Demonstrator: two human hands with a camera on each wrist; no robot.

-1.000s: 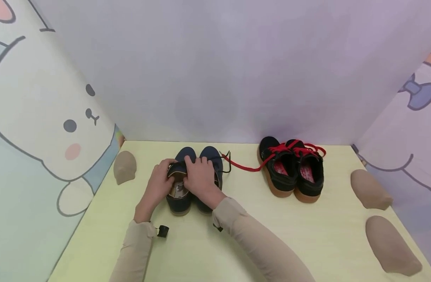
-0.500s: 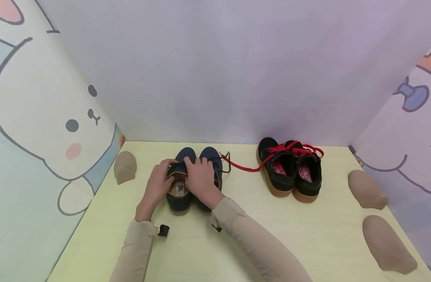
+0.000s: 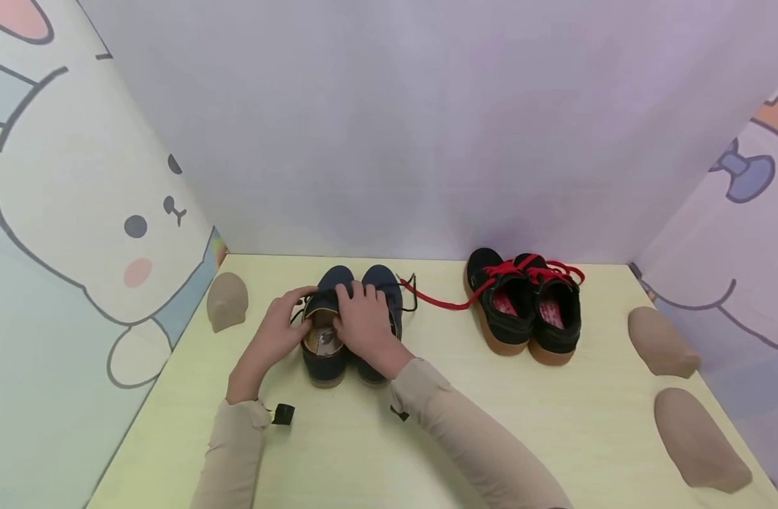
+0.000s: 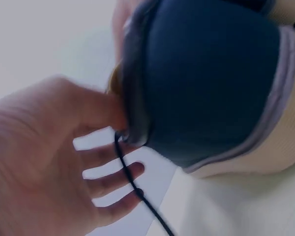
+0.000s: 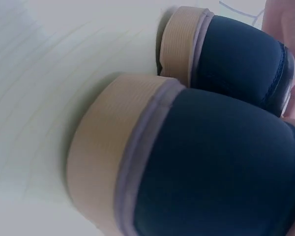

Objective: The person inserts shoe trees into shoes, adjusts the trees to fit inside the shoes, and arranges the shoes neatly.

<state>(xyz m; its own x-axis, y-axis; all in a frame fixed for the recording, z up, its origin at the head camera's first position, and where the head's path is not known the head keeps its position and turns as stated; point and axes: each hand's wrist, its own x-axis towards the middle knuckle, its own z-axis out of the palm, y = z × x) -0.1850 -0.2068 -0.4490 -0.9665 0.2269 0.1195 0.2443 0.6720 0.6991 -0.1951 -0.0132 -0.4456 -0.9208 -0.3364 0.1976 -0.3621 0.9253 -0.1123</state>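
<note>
Two navy lace-up shoes stand side by side, toes toward the back wall. At the left shoe [image 3: 326,367], my left hand [image 3: 275,330] has its thumb at the collar, the other fingers spread and fairly straight. A black shoelace [image 4: 150,206] hangs across those fingers in the left wrist view. My right hand [image 3: 367,322] grips the same shoe's inner collar, thumb at the opening and fingers over the front. It partly covers the right shoe [image 3: 381,277]. In the right wrist view, the heels of the near shoe [image 5: 211,172] and the far shoe [image 5: 236,61] show.
Black sneakers [image 3: 509,325] with red laces stand to the right; one red lace [image 3: 442,304] trails toward the navy shoes. Beige shoe-insert-like pieces lie at the left [image 3: 227,300] and right [image 3: 663,341] edges of the pale table [image 3: 363,452]. Walls enclose the back and sides.
My left hand has loosened and drawn slightly left, its thumb and fingers apart, with black lace showing between them. The right hand stays on the left shoe.
</note>
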